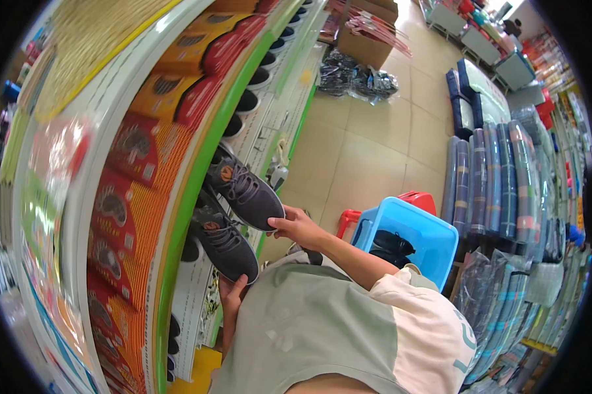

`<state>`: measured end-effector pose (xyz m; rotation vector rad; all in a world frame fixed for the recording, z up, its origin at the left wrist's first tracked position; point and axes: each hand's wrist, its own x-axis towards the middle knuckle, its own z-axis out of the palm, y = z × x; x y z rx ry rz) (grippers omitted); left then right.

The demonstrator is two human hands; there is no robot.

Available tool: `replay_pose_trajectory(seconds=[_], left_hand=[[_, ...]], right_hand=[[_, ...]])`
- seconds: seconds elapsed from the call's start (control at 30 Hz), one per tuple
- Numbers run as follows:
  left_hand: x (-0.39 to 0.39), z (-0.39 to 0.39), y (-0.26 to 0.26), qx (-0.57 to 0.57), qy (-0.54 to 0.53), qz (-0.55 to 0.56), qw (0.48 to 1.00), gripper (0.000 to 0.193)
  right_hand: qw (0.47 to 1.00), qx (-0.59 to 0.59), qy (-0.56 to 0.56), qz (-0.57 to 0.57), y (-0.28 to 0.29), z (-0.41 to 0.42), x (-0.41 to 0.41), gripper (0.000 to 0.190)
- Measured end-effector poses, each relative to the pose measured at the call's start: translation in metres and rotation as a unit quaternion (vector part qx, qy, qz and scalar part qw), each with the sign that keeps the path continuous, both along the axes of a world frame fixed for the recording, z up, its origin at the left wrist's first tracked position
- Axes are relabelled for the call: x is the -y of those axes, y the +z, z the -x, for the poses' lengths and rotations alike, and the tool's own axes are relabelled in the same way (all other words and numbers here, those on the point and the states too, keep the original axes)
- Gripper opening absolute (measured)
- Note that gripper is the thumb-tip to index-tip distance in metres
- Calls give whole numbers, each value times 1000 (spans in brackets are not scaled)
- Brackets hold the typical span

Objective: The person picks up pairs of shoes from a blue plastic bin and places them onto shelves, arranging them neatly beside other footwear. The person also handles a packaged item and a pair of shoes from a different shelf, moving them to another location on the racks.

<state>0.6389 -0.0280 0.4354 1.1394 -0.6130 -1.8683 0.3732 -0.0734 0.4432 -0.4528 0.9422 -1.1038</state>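
My right hand pinches the toe of a dark grey lace-up sneaker, thumb on top and fingers underneath. The toe of a matching sneaker is in my left hand, its thumb over the pale sole edge. Both shoes lie side by side with their heels towards the shelf and an orange mark on each tongue. Their heel ends reach over a lower shelf, beneath the green shelf edge. A row of dark slip-on shoes lines that same shelf.
Boxed insoles fill the shelf above. Beside me, a blue plastic bin holds black shoes, near a red plastic stool. Bagged goods and a cardboard box with hangers stand on the tiled floor. Wrapped textiles line the right.
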Motion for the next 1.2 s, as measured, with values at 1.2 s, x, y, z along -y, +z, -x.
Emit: replay_pose_trajectory(seconds=[1.2], left_hand=[[354, 562, 30, -117, -322, 28, 939, 57]], right_hand=[[882, -8, -470, -14, 3, 443, 114, 31]])
